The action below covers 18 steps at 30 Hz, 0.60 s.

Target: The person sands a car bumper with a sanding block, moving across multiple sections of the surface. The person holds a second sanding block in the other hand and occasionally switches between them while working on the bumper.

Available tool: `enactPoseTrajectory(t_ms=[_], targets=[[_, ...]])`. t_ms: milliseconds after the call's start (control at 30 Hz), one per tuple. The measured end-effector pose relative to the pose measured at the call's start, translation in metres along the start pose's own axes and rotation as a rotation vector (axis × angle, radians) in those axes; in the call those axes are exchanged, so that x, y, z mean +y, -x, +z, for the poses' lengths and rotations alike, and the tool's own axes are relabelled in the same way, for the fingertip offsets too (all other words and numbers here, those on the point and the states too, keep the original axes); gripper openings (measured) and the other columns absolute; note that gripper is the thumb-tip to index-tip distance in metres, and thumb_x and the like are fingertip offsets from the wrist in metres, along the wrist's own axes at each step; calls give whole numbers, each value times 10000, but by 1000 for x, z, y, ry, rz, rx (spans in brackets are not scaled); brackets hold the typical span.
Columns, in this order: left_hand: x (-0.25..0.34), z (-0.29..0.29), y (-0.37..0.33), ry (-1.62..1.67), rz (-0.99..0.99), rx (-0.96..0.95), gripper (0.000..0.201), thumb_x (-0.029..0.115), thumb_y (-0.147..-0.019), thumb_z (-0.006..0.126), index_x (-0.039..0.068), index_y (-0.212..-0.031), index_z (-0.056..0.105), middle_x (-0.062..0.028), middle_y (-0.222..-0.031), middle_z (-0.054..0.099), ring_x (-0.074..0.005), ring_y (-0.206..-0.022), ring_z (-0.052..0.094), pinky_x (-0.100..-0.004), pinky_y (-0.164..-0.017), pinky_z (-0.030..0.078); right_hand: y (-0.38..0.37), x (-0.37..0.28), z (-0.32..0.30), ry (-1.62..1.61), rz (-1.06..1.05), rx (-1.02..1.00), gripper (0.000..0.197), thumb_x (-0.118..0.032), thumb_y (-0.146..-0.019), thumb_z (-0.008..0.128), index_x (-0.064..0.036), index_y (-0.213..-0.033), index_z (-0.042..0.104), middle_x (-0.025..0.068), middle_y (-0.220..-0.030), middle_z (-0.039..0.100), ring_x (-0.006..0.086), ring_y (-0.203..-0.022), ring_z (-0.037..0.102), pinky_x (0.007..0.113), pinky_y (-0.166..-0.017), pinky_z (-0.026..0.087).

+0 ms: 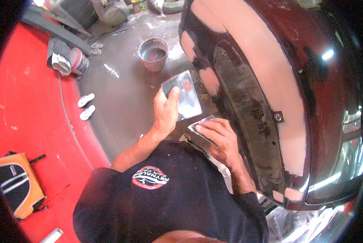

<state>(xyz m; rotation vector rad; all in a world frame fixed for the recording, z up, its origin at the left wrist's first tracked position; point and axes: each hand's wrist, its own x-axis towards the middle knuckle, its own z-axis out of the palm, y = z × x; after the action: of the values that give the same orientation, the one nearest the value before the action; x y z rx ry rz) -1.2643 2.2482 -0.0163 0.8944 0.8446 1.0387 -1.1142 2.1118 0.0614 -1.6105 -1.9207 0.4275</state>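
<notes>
So the left hand (166, 113) has a shiny flat plate (188, 101) pinched at its near edge, thumb on top, with a little red smear on the face. Right hand (225, 141)'s gripping a thin, pale flat piece (196, 126), just below the plate. Bucket (154, 65) sits on the floor past the left hand, and the dark car (315, 101) with pinkish patches is right beyond the right one.
</notes>
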Motion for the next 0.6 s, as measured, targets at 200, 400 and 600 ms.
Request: enactPoseTrajectory(t_ms=[200, 400, 600], targets=[[-7, -23, 13, 526, -435, -67, 282, 174, -1053, 537, 11, -1277, 591, -112, -1158, 704, -225, -999, 711, -389, -899, 586, 4, -4, 42, 108, -141, 176, 573, 71, -706, 718, -81, -1257, 691, 137, -1320, 643, 392, -1232, 564, 467, -1061, 463], [-7, -35, 16, 619, -476, -21, 319, 179, -1063, 518, 9, -1328, 573, -141, -1210, 702, -251, -1064, 702, -409, -959, 571, -8, 23, 56, 301, 47, 171, 565, 73, -748, 675, -110, -1282, 688, 117, -1274, 643, 360, -1204, 564, 460, -1022, 488], [-4, -42, 19, 246, -209, -189, 293, 165, -1063, 536, -7, -1291, 599, -114, -1158, 704, -190, -1003, 695, -346, -911, 564, -6, -16, 35, 205, -1, -61, 641, 168, -662, 591, -120, -1219, 725, 115, -1269, 661, 351, -1170, 597, 457, -1015, 504]])
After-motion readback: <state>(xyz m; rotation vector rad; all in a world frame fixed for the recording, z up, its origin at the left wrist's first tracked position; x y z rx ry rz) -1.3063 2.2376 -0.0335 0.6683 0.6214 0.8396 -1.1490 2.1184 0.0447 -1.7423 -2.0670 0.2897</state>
